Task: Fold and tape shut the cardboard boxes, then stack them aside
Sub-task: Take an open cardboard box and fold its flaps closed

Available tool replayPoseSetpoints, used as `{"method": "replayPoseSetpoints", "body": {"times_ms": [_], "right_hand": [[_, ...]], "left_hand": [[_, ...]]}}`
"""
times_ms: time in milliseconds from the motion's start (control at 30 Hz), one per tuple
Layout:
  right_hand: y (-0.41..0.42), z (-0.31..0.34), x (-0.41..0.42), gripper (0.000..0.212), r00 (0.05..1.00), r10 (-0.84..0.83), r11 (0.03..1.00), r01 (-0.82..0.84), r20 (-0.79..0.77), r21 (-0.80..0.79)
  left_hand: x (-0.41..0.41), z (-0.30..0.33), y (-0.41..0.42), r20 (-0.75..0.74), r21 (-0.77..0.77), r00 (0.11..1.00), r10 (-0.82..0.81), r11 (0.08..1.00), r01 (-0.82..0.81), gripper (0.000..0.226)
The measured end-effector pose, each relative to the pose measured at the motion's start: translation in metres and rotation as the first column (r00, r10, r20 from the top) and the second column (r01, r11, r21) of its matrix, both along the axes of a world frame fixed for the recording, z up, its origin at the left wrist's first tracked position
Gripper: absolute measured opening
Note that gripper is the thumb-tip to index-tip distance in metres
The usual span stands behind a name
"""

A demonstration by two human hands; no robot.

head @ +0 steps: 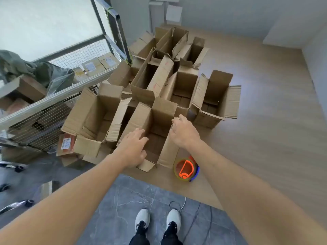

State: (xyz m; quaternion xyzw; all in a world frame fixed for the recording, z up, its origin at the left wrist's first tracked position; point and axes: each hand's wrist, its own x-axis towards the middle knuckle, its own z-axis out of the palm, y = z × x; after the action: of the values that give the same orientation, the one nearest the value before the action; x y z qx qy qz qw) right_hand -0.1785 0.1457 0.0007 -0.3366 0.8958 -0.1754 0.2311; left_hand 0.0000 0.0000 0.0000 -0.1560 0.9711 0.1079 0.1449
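With both hands on box (pixel 152 131): left hand (pixel 133 149) flat on near-left flap, right hand (pixel 184 133) pinching right flap; tape (pixel 185 169) nearer right.

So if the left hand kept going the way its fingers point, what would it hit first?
Probably the inside of the open cardboard box just ahead: the left hand reaches over its near-left flap toward the opening. Depth is unclear.

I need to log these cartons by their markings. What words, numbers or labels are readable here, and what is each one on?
No text can be read.
Red marks on the tall box flap: too blurred to read.
White label on the orange packet on the floor: print too small.
Labels on the parcels behind the wire cart mesh: blurred, unreadable.
White sheet on the far wall: no print legible.
Tape dispenser: no lettering visible.
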Motion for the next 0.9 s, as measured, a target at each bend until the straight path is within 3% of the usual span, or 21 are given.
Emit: {"method": "replayPoseSetpoints", "body": {"times_ms": [167, 367, 600, 900], "right_hand": [[-0.009, -0.009, -0.006, 0.055, 0.992, -0.052, 0.998, 0.054, -0.119, 0.013], [-0.002, -0.011, 0.015, 0.063, 0.943, -0.272, 0.961, 0.278, -0.191, 0.004], [0.009, -0.025, 0.017, 0.018, 0.861, -0.499, 0.863, 0.504, 0.103, -0.034], [0.024, 0.010, 0.035, 0.018, 0.850, -0.524, 0.852, 0.522, -0.047, -0.041]], "left_hand": [[0.012, -0.014, 0.000, -0.106, -0.060, 0.990, -0.094, 0.994, 0.088, 0.053], [0.026, -0.015, 0.000, -0.157, -0.075, 0.971, -0.178, 0.983, 0.168, 0.051], [0.046, -0.009, -0.010, -0.188, -0.094, 0.962, -0.199, 0.978, 0.184, 0.050], [0.055, 0.013, -0.018, -0.231, -0.063, 0.944, -0.235, 0.972, 0.226, 0.054]]}}
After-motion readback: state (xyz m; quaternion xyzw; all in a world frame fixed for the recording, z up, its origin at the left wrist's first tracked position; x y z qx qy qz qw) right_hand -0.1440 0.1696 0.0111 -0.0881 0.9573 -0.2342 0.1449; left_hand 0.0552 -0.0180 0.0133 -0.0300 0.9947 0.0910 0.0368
